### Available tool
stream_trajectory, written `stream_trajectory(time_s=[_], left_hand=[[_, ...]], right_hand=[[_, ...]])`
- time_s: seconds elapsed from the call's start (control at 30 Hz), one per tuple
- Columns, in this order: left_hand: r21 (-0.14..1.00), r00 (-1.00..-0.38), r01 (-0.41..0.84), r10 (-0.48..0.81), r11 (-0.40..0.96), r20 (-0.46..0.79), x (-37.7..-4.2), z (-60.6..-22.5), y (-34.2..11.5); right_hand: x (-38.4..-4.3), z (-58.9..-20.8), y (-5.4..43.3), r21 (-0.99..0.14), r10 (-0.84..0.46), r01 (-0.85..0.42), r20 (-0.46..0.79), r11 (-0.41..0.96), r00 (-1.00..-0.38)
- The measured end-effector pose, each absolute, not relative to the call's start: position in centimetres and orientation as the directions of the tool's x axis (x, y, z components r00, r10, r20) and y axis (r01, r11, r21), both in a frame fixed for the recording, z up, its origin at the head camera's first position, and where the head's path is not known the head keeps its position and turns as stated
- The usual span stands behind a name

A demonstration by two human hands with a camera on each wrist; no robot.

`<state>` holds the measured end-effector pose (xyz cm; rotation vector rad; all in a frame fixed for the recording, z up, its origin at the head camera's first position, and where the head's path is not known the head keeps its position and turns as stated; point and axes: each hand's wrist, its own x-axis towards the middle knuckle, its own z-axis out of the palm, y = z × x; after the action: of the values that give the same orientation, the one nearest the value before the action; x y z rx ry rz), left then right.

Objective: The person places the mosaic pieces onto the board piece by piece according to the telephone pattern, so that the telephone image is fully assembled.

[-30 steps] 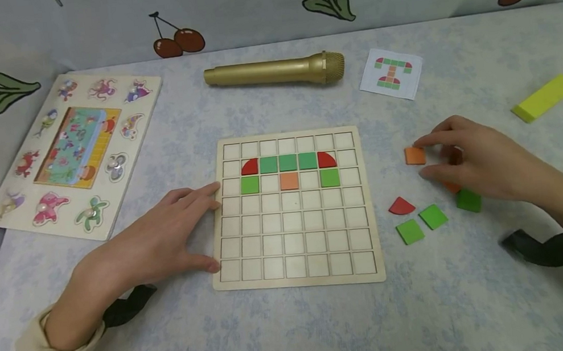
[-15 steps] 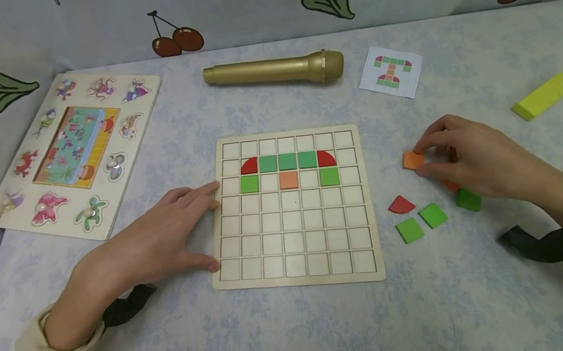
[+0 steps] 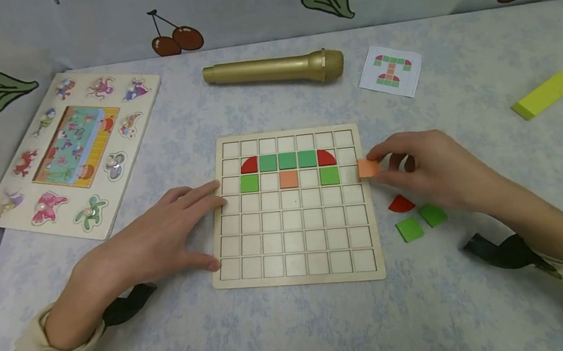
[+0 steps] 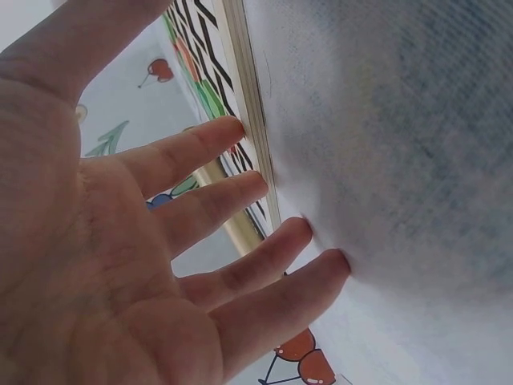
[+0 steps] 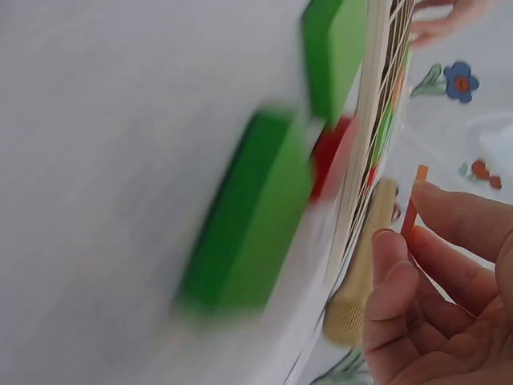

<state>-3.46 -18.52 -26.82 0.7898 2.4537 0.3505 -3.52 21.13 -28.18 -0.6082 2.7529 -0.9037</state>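
Observation:
My right hand (image 3: 420, 169) pinches an orange square tile (image 3: 367, 168) between thumb and fingers, over the right edge of the wooden grid board (image 3: 303, 283). In the right wrist view the orange tile (image 5: 412, 202) shows edge-on at the fingertips. At the board's left edge my left hand (image 3: 159, 240) rests with fingers spread; in the left wrist view its fingertips (image 4: 232, 128) touch the board's side. On the grid sit two red quarter-round tiles, three teal squares (image 3: 287, 161), two green squares (image 3: 329, 176) and one orange square (image 3: 289, 180).
Right of the board lie a red quarter-round tile (image 3: 401, 203) and two green tiles (image 3: 410, 230). Behind are a gold microphone (image 3: 270, 71) and a pattern card (image 3: 391, 72). A yellow block (image 3: 545, 95) lies far right, an animal puzzle board (image 3: 110, 216) at left.
My right hand has picked up the orange tile from the table and carried it left to the board's right edge. The left hand has barely moved.

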Motion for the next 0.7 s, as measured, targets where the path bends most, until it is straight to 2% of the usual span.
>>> stream_trajectory(time_s=[0.1,0.33,0.7], left_hand=[[0.395,-0.684,0.466,0.606,0.792,-0.406,-3.5,-26.8,-18.6],[0.392,-0.683,0.461,0.6,0.796,-0.416,-3.5,-26.8,-18.6],[0.387,-0.687,0.456,0.593,0.802,-0.42,-3.5,-26.8,-18.5]], right_hand=[[-3.5,-27.9,19.5,-0.625,-0.431,-0.291,-0.081,0.724,-0.899],[-3.9,-28.0,16.0,-0.695,-0.498,-0.308,-0.083,0.649,-0.863],[-4.3,-28.9,11.5,-0.642,-0.589,-0.436,-0.031,0.631,-0.807]])
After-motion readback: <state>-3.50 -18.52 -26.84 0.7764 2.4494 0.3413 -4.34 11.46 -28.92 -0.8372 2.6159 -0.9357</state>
